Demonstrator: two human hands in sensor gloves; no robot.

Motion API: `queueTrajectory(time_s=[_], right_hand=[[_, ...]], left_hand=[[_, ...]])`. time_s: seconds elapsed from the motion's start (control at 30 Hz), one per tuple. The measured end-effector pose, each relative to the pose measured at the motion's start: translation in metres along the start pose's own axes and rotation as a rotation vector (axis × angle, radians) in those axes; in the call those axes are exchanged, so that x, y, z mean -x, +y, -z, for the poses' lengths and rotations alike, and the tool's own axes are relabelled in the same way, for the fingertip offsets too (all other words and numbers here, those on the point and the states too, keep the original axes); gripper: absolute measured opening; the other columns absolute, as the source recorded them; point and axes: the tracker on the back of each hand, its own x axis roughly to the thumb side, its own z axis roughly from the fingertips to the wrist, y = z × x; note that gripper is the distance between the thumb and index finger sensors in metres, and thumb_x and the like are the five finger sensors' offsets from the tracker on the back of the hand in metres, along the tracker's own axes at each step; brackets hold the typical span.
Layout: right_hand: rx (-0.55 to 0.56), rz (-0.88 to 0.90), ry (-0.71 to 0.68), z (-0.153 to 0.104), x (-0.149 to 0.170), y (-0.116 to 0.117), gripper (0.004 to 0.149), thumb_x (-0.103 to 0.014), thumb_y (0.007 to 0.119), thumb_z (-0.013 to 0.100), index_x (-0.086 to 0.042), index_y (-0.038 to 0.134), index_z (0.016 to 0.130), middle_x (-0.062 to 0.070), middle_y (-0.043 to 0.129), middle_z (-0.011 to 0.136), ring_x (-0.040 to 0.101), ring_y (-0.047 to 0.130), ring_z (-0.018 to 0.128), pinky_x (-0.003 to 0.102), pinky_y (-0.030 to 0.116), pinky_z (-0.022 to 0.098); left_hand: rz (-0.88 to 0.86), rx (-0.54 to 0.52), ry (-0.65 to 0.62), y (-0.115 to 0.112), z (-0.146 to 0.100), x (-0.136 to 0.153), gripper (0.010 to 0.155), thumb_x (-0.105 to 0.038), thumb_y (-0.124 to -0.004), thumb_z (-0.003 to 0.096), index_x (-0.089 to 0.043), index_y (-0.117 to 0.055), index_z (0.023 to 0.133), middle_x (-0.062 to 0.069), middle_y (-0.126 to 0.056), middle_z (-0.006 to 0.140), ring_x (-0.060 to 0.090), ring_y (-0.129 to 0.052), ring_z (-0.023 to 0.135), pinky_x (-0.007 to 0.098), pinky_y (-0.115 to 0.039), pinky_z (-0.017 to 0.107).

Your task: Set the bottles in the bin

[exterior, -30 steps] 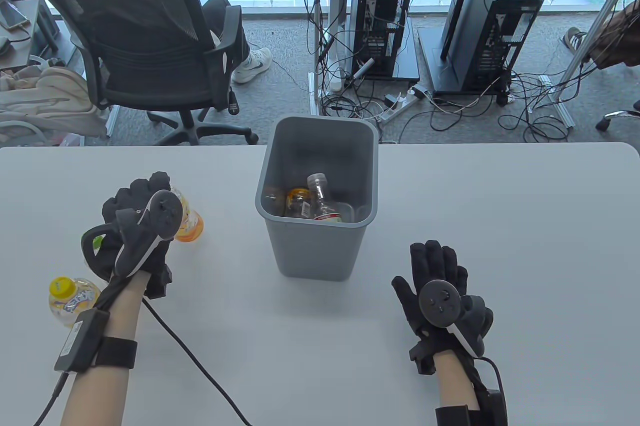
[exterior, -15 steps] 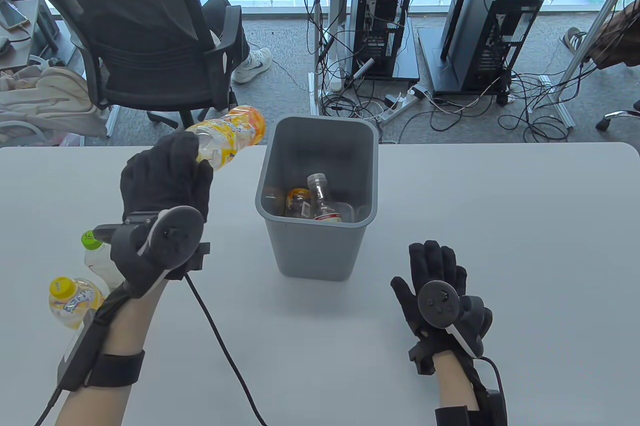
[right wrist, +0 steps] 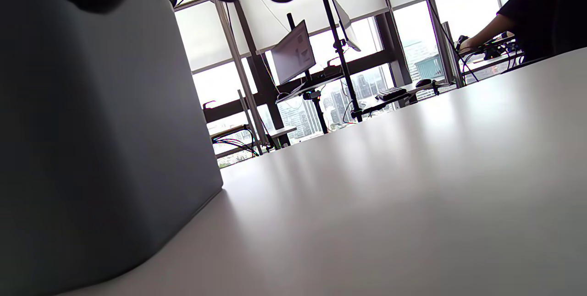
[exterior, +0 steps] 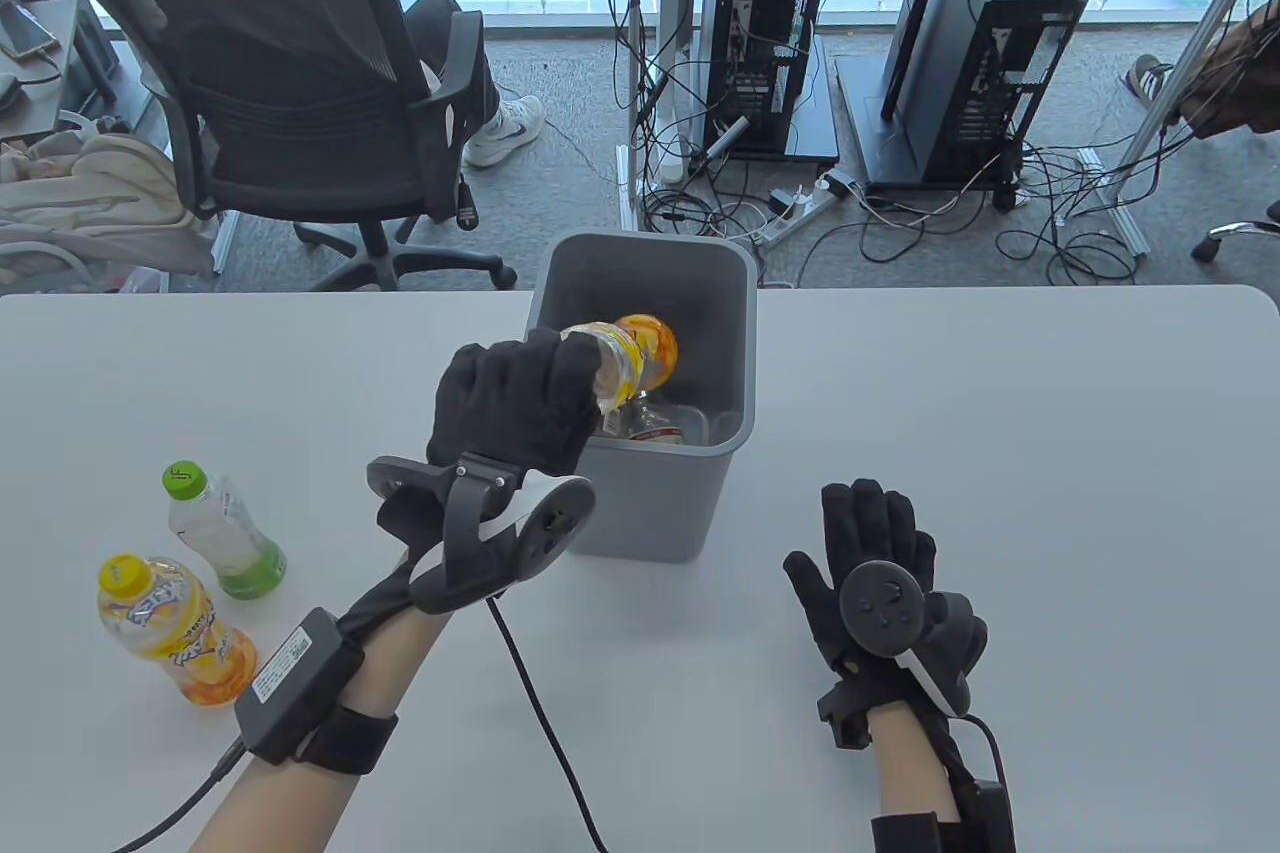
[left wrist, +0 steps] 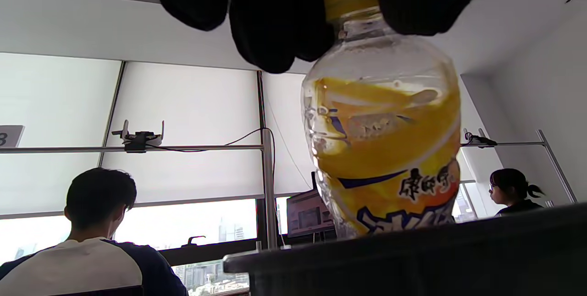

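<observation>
A black office chair [exterior: 300,103] and two computer towers [exterior: 765,43] stand beyond the table [exterior: 1000,413]

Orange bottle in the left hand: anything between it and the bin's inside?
Nothing visible. The left hand holds the orange bottle by its cap end over the bin opening; only bottles already dropped lie below.

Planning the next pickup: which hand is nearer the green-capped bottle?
Left. The left hand is over the bin's near-left rim; the right hand rests beyond the bin from the green-capped bottle.
</observation>
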Motion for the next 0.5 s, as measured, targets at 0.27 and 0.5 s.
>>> queueTrajectory(time_s=[0.27,0.5], right_hand=[[-0.003,0.004,-0.004,0.0,0.0,0.001,0.074,-0.062,0.061,0.052,-0.031,0.037,0.115,0.005,0.029,0.124,0.036,0.023,0.111,0.059,0.032,0.08],[0.001,0.026,-0.009,0.0,-0.001,-0.001,0.074,-0.062,0.061,0.052,-0.031,0.037,0.115,0.005,0.029,0.124,0.036,0.023,0.111,0.059,0.032,0.08]], left_hand=[[0.003,0.068,0.039,0.0,0.0,0.014,0.065,-0.055,-0.073,0.0497,-0.039,-0.052,0.109,-0.006,-0.065,0.118,0.024,-0.076,0.106,0.055,-0.061,0.08],[0.134,0.263,0.222,0.004,-0.006,0.071,0.065,-0.054,-0.075,0.0501,-0.04,-0.053,0.11,-0.004,-0.057,0.122,0.027,-0.066,0.113,0.057,-0.056,0.081]])
